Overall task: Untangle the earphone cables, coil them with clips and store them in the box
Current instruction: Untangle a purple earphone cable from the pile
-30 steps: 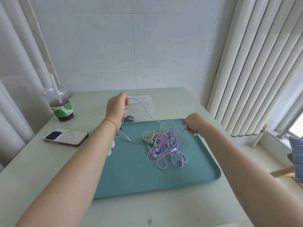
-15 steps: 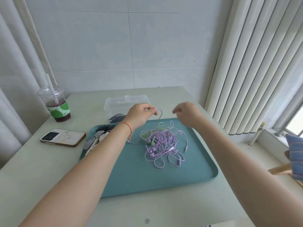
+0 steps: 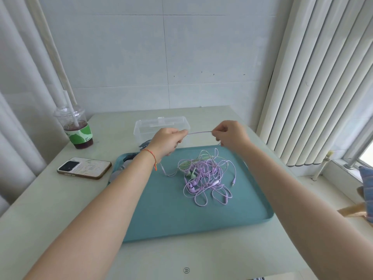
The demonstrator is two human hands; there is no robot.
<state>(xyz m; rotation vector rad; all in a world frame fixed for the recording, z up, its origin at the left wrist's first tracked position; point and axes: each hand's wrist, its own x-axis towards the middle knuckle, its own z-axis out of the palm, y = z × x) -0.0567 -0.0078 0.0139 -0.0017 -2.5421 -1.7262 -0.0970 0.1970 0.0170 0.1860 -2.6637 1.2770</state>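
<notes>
Now both hands pinch a thin purple earphone cable, stretched taut between the left hand and right hand. At six o'clock beneath them, the tangled purple-and-green earphone pile lies on the teal plastic tray; the clear plastic box sits at twelve o'clock.

The pale green bench has a smooth, faintly glossy top. On it lies a teal rectangular plastic tray with a matt, even surface. The thin lilac and green earphone cables look like smooth, rubbery plastic. The clear rectangular plastic box is glossy and see-through, as is the domed clear plastic drink cup with its green paper-like label. The phone in a pale patterned case shines slightly. The wall tiles are smooth and satin.
</notes>
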